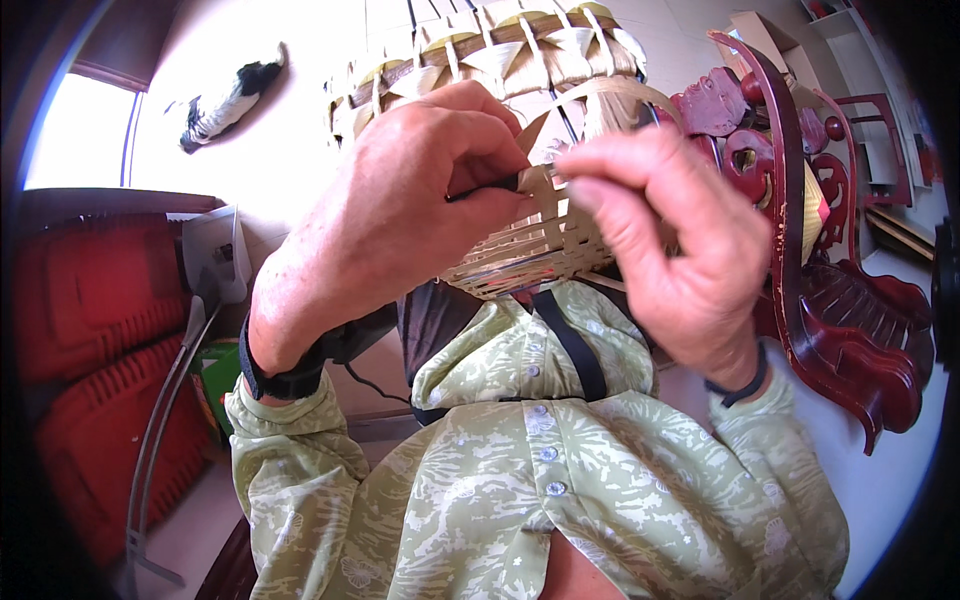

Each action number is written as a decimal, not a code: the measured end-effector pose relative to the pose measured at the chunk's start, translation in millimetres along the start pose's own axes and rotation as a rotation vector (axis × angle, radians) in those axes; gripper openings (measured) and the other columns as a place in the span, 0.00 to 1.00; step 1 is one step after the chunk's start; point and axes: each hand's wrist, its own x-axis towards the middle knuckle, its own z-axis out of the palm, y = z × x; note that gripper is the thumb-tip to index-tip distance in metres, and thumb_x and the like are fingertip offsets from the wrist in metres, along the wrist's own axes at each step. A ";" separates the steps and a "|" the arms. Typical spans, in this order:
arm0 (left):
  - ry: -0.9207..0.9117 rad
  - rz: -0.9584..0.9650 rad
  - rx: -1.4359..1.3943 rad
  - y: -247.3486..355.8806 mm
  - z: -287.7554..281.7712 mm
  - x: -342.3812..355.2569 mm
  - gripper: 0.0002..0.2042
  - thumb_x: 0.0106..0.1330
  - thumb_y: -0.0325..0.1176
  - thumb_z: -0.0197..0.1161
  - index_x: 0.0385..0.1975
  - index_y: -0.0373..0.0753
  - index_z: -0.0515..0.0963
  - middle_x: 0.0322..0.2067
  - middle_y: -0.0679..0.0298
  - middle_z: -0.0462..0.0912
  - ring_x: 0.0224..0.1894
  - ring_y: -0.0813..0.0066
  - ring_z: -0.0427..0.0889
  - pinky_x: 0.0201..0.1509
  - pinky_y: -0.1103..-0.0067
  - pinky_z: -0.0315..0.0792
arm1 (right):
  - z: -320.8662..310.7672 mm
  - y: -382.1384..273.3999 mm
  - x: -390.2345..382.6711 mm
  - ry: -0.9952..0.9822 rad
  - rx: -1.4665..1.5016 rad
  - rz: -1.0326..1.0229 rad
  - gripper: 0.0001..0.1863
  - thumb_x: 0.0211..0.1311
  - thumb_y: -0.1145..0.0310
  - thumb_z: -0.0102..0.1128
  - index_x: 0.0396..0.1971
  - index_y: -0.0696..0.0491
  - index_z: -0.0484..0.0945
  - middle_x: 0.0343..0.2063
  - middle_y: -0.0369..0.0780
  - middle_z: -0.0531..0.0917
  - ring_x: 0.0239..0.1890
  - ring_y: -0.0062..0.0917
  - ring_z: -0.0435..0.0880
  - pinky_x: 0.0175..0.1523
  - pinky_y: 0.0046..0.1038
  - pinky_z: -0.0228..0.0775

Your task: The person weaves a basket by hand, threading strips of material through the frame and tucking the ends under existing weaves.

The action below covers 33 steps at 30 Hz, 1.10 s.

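Observation:
Both hands are raised close to the camera around a small woven bamboo basket [535,250] with pale flat strips. My left hand [395,215] is closed on a thin dark tool [487,187] whose tip reaches into the weave. My right hand [675,245] pinches a bamboo strip [600,95] that loops up over the basket's side, with its fingertips meeting the left hand's at the rim. The basket's wider upper part [520,55], with green-edged uprights, stands out beyond the hands. Dark bands circle both wrists, and green patterned sleeves cover both forearms.
A dark red carved wooden chair [850,340] stands at the right. Red plastic pieces [90,310] and a bent grey metal frame [160,420] fill the left. A white box [215,255] sits by them. A black and white furry shape [225,100] lies on the pale floor.

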 end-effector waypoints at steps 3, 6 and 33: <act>0.028 -0.023 -0.175 -0.3 0.9 0.0 0.09 0.56 0.19 0.67 0.36 0.27 0.77 0.45 0.64 0.75 0.41 0.82 0.79 0.44 0.84 0.77 | 15.3 -10.0 -25.2 0.034 0.154 0.368 0.06 0.57 0.79 0.65 0.31 0.56 0.77 0.22 0.38 0.82 0.21 0.21 0.81 0.27 0.22 0.72; 0.024 -0.057 -0.200 2.6 -1.0 -1.4 0.09 0.55 0.18 0.68 0.34 0.27 0.76 0.44 0.63 0.75 0.38 0.81 0.79 0.41 0.83 0.78 | 24.3 -15.4 -35.5 0.103 0.245 0.574 0.06 0.58 0.79 0.64 0.29 0.55 0.75 0.16 0.37 0.80 0.15 0.18 0.78 0.23 0.22 0.68; -0.104 -0.017 -0.215 -0.5 -6.5 1.8 0.09 0.71 0.24 0.53 0.46 0.27 0.75 0.29 0.62 0.81 0.29 0.82 0.79 0.35 0.84 0.75 | 51.0 -25.4 -44.3 0.316 0.944 0.880 0.06 0.70 0.73 0.56 0.41 0.59 0.77 0.24 0.35 0.83 0.19 0.10 0.75 0.22 0.13 0.66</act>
